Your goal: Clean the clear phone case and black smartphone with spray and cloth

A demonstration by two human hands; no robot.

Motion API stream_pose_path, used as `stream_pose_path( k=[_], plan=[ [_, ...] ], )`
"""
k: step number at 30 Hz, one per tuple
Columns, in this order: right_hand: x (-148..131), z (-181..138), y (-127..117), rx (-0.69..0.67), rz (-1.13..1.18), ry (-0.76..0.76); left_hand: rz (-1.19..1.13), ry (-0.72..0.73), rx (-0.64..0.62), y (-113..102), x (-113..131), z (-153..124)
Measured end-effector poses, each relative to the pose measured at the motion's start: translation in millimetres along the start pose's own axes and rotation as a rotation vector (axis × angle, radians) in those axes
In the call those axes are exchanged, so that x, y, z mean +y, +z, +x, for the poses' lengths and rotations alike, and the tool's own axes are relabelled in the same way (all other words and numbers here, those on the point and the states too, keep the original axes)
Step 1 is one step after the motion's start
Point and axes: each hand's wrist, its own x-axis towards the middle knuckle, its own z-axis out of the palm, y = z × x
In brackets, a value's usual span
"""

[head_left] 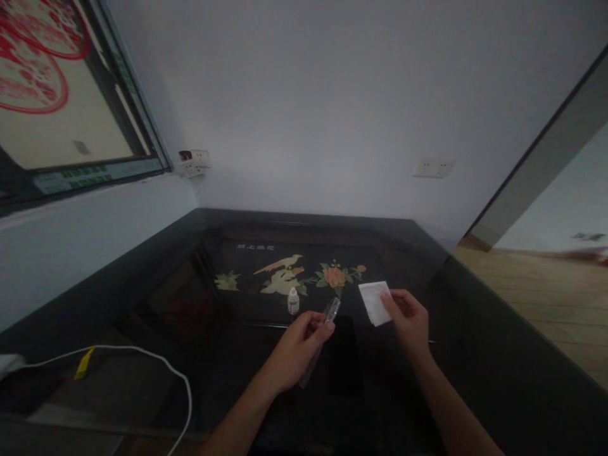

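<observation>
Between the thumb and fingers of my left hand (301,345) is what looks like a pair of eyeglasses (333,309). A clear, shiny lens sticks out past the fingertips, and a thin, see-through piece runs down below the hand. My right hand (409,320) pinches a folded white tissue (375,304) by its right side. The tissue and the eyeglasses are apart. Just beyond my left hand, a small white dropper bottle (293,301) stands upright on the table. A flat black rectangle like a phone (345,358) lies between my forearms.
The glossy dark table (456,304) has a bird and flower picture (332,276) on its top. A white cable (177,368) with a yellow tag (84,365) curves across the left. Behind are a wall with sockets (433,168) and a window (76,126) at left.
</observation>
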Motion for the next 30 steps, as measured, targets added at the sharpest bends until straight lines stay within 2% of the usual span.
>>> stream_pose_path(
  k=[2,4,6,8,11,15,24,30],
  plan=[
    [8.4,4.0,1.0,0.011,-0.017,0.055,0.269,-0.024,0.177,1.8,-0.6,-12.3],
    [11.9,3.3,2.5,-0.030,-0.041,0.085,0.574,0.016,0.355,6.2,-6.4,-19.2],
    [12.8,1.2,3.4,-0.081,-0.055,0.094,0.838,0.026,0.477,12.1,-14.6,-20.3],
    [13.3,-0.6,3.2,-0.127,-0.066,0.095,1.020,-0.021,0.545,18.4,-22.2,-17.8],
    [15.4,-1.5,1.8,-0.162,-0.098,0.078,1.175,-0.086,0.580,27.3,-29.3,-12.8],
    [18.6,-0.8,-0.1,-0.166,-0.091,0.076,1.264,-0.099,0.601,35.1,-32.3,-9.0],
    [11.4,-1.6,-0.3,-0.199,-0.106,0.064,1.359,-0.106,0.629,37.0,-38.0,-1.4],
    [11.5,-0.7,-1.5,-0.191,-0.103,0.043,1.341,-0.103,0.651,33.8,-34.3,-7.7]
  ],
)
